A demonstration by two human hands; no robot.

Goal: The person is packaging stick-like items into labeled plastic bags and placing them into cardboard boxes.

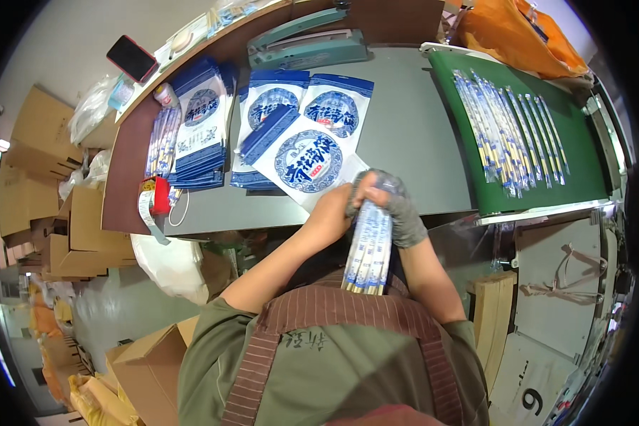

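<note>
My right hand [396, 206], in a grey fingerless glove, is closed around a bundle of wrapped chopsticks [368, 245], slim sticks in blue-and-white printed wrappers. The bundle hangs upright in front of my apron, its pale yellow ends pointing toward me. My left hand [331, 214] presses against the right one, its fingers curled; what they grip is hidden. Just beyond both hands, a white pouch with a round blue print [307, 162] lies tilted on the grey table [422, 128], its lower corner close to my left hand. Two similar pouches [337, 106] lie partly under it.
A stack of pouches [199, 135] lies at the left, beside more wrapped sticks [162, 142] and a red tape dispenser [156, 195]. A teal bag sealer [309, 50] stands at the back. Rows of wrapped sticks [500, 135] rest on a green belt [468, 177] at right. Cardboard boxes [85, 234] stand left.
</note>
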